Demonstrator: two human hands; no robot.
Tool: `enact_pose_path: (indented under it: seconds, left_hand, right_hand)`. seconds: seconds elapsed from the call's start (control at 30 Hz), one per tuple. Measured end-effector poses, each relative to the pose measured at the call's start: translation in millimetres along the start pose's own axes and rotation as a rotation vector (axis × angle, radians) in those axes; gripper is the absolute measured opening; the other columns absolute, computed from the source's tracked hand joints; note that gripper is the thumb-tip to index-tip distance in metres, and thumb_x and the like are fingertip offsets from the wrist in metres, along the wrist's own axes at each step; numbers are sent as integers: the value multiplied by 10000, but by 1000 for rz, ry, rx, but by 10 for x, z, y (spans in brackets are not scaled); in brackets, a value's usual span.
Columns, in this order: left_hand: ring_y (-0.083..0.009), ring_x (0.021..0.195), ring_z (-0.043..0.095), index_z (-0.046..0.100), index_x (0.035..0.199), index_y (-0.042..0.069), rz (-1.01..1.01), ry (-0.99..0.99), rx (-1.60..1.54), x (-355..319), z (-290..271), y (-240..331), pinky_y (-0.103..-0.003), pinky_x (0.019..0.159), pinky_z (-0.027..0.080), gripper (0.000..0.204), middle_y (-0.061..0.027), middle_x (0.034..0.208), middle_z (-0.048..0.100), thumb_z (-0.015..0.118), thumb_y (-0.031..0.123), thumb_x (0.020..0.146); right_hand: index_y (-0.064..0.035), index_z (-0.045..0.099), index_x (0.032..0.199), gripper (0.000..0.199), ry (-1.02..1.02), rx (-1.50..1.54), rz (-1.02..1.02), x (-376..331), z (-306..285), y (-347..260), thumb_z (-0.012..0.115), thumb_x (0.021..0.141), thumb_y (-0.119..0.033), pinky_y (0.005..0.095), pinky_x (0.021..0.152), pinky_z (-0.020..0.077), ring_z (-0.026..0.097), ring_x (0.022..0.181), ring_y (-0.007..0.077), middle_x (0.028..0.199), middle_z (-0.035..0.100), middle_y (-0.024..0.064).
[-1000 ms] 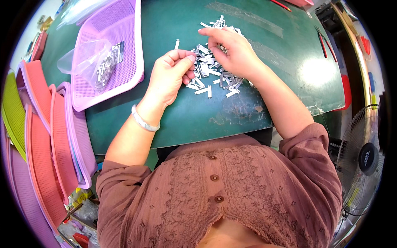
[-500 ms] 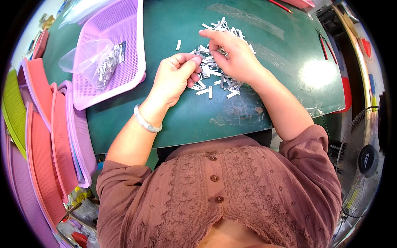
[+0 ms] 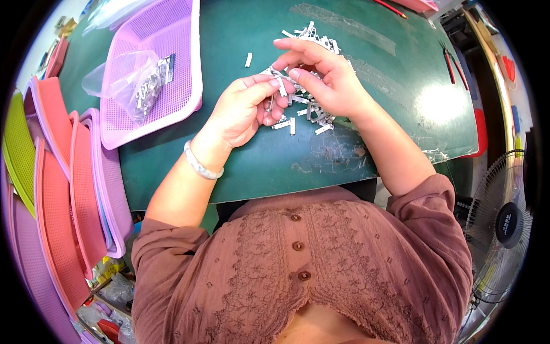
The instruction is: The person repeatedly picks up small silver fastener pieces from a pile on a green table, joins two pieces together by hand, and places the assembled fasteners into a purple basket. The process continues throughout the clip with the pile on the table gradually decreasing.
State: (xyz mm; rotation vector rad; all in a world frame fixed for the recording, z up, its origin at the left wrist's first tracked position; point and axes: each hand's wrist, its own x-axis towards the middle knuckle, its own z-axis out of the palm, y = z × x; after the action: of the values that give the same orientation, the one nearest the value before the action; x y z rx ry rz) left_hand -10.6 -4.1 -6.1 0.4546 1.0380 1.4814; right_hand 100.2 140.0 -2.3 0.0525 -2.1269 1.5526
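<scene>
Where both hands meet above the dark green table mat (image 3: 240, 155), noted as follows. Left hand (image 3: 246, 109): fingers curled shut around a few small silver metal strips (image 3: 271, 102), thumb pressed onto them. Right hand (image 3: 326, 80): thumb and forefinger pinching one small silver metal piece (image 3: 282, 86), other fingers spread loose, touching the left hand's fingertips. Loose heap of the same small silver metal pieces (image 3: 303, 109) lying on the mat directly beneath and just beyond both hands; single stray piece (image 3: 248, 59) apart, toward the lilac perforated plastic tray (image 3: 183, 63). Clear plastic bag holding more metal pieces (image 3: 134, 83) resting inside that tray. Stack of pink, lilac and green trays (image 3: 63, 189) at the left edge. Red-handled pliers (image 3: 452, 60) far right.
</scene>
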Motion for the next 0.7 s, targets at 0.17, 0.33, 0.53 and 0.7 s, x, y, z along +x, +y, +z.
enact_pose_path:
  seconds: [0.17, 0.33, 0.53, 0.7]
  left_hand:
    - [-70, 485, 433, 555, 916, -26, -160, -78, -65, -28, 14, 51, -174, 409, 350, 225, -23, 668, 522, 464, 178, 889]
    - [-71, 464, 413, 544, 940, -39, -171, -94, -141, -33, -4, 60, -168, 383, 326, 263, -19, 634, 495, 449, 204, 902]
    - [-74, 459, 421, 562, 918, -41, -85, 29, -83, -24, -23, 72, -162, 386, 323, 278, -23, 627, 504, 449, 212, 899]
    - [-69, 470, 442, 583, 888, -22, 6, 58, 30, -12, -30, 51, -156, 400, 321, 236, -15, 625, 517, 482, 191, 884]
  right_hand:
    - [-5, 470, 1192, 374, -161, 221, 152, -16, -38, -17, 493, 822, 52, 223, 705, 453, 552, 765, 96, 913, 599, 60]
    - [6, 484, 1166, 356, -122, 342, 200, -15, -41, -9, 514, 815, 55, 223, 707, 452, 552, 750, 94, 842, 575, 39]
    - [-6, 491, 1169, 380, 29, 320, 280, 5, -61, 8, 570, 798, 18, 213, 731, 444, 548, 783, 83, 863, 575, 30]
    - [-10, 491, 1172, 393, 51, 315, 297, 0, -64, 2, 588, 792, 2, 215, 735, 446, 544, 791, 80, 873, 577, 29]
